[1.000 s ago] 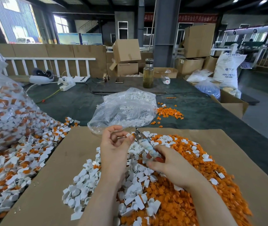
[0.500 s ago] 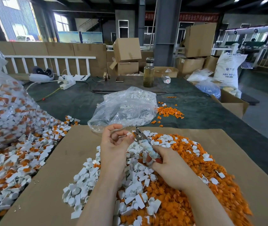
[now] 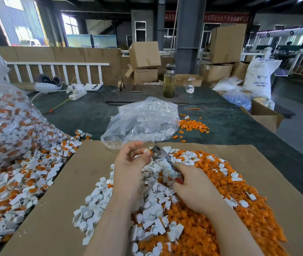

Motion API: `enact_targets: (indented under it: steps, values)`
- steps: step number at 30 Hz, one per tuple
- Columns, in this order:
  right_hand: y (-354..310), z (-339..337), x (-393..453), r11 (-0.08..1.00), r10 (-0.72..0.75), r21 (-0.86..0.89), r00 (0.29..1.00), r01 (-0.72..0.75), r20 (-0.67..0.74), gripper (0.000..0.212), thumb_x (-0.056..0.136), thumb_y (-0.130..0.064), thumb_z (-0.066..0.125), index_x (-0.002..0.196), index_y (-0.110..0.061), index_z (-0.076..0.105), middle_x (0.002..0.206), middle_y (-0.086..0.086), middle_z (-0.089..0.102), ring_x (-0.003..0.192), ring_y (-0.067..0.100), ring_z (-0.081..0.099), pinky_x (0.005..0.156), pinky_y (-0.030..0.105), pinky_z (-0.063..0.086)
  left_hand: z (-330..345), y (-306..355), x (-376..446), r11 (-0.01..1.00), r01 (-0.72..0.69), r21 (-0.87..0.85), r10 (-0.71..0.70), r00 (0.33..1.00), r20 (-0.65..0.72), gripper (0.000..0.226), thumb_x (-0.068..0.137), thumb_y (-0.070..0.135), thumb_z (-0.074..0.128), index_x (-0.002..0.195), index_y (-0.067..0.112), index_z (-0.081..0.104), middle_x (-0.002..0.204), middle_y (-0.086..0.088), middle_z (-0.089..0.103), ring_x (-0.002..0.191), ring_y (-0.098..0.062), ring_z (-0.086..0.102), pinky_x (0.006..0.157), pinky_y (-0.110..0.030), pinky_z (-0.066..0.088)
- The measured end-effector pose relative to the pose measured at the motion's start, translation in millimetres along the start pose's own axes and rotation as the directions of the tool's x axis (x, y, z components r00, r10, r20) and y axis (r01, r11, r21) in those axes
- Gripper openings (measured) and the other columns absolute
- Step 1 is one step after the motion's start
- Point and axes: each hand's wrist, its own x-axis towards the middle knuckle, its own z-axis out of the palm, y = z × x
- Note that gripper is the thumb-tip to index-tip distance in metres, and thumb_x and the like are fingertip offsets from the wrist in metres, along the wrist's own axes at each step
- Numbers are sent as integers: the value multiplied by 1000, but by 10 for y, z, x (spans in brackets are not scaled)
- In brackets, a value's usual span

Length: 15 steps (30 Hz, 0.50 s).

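Head cam — pinching sm. plastic part w/ left hand at pliers tip, gripping handles w/ right hand.
Prob. light, stiff, slick — hold by edges.

**Taped-up pliers meet a tiny plastic piece, dead center of frame**

The pliers sit tilted, metal head pointing up-left. The handles are wrapped in whitish tape, with a red tip showing at the lower right where the right hand grips them. The head sits right at a small plastic piece pinched by the left hand, mostly hidden tbh.
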Motion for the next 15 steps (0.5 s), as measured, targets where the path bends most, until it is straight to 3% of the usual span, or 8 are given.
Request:
enact_targets:
  steps: [3, 6, 10, 15]
  values:
    - [-10, 7, 1, 998, 4, -59, 999, -7, -48, 6, 89, -26, 56, 87, -30, 51, 72, -9, 59, 62, 8, 55, 50, 22, 36, -133, 87, 51, 974, 155, -163, -176, 976, -125, 22, 80, 1, 73, 96, 16, 75, 90, 0, 77, 82, -12, 74, 70, -19, 58]
    - [14, -22, 0, 998, 21, -64, 993, -28, -113, 8, 87, -27, 56, 93, -30, 52, 71, -9, 58, 64, 9, 54, 50, 24, 36, -402, 188, 143, 861, 250, -442, -401, 869, -290, 20, 83, 5, 71, 102, 11, 71, 86, -2, 78, 77, -10, 75, 66, -20, 60]
    - [74, -56, 5, 994, 76, -66, 976, -91, -203, 11, 87, -25, 57, 86, -31, 48, 64, -10, 53, 56, 8, 51, 47, 23, 32, -727, 254, 219, 762, 144, -631, -487, 770, -413, 11, 92, 10, 66, 103, 7, 66, 79, -5, 77, 73, -7, 75, 60, -16, 57]
    - [170, -64, 35, 970, 193, -97, 947, -224, -256, 10, 90, -26, 57, 83, -29, 50, 66, -10, 57, 56, 7, 54, 44, 19, 32, -1001, 238, 287, 622, -55, -781, -526, 710, -469, 18, 98, 9, 57, 116, 8, 62, 95, -6, 74, 73, -7, 75, 65, -19, 59]
